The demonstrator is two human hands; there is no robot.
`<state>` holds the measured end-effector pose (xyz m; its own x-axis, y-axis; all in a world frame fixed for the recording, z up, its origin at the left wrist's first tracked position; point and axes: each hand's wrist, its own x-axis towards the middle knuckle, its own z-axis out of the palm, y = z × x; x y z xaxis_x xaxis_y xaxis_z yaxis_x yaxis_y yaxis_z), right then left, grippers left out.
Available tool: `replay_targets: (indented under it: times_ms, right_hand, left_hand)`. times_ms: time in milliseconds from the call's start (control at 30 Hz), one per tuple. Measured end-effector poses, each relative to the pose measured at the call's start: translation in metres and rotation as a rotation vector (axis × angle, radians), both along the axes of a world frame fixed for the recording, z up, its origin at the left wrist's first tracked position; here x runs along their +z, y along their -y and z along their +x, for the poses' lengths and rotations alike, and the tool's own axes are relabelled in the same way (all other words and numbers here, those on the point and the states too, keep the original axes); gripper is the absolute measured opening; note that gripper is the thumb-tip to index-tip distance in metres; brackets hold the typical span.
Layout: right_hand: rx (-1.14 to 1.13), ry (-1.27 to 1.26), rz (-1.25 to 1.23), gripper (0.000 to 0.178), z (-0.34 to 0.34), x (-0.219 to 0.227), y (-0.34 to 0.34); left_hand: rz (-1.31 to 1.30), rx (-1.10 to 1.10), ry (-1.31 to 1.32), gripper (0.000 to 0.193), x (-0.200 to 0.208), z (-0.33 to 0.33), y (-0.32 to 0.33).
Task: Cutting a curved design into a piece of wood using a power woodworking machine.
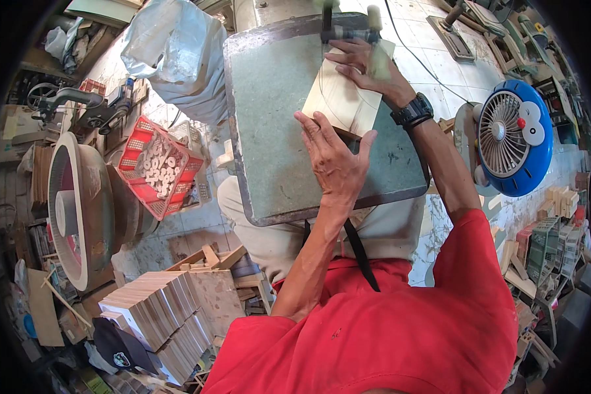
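A pale wooden block (338,98) with a curved line drawn on its top lies on the grey-green machine table (269,151) with a dark rim. My left hand (335,161) grips the block's near end, fingertips on its left corner and thumb by the right corner. Across the block's far right part lie the fingers of my right hand (368,69), holding it; a black watch (412,110) is on that wrist. Just beyond my right fingers stands the dark saw guide (349,33), partly blurred. A thin blade-like line runs down at its left.
To the left stand a red crate (157,167) of small pale pieces, a large round machine wheel (72,210) and a draped plastic sheet (177,52). Stacked boards (154,308) are at lower left. A blue fan (515,138) stands on the right, near a black cable (417,56).
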<state>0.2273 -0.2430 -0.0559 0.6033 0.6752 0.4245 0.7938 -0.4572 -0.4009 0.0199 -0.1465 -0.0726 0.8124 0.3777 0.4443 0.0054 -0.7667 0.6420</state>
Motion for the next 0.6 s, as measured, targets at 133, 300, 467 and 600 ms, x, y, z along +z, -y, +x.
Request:
replay_targets:
  times_ms: [133,300,467,600]
  right_hand:
    - [0.007,0.036,-0.036,0.038,0.0017,-0.0007,0.0003]
    - [-0.014,0.096,-0.045,0.039,0.0024,-0.0031,-0.0035]
    - [-0.010,0.129,-0.068,0.039,0.0067,-0.0042,0.0000]
    - [-0.004,0.087,-0.052,0.039,0.0047,-0.0021,-0.0014]
  left_hand:
    - [0.015,0.014,-0.008,0.107,-0.0006,0.0004,0.0030]
    - [0.028,0.026,0.002,0.107,-0.0031,0.0019,0.0013]
    - [0.050,0.025,0.019,0.107,-0.0029,0.0046,0.0008]
    - [0.040,0.018,0.019,0.107,-0.0022,0.0042,-0.0015]
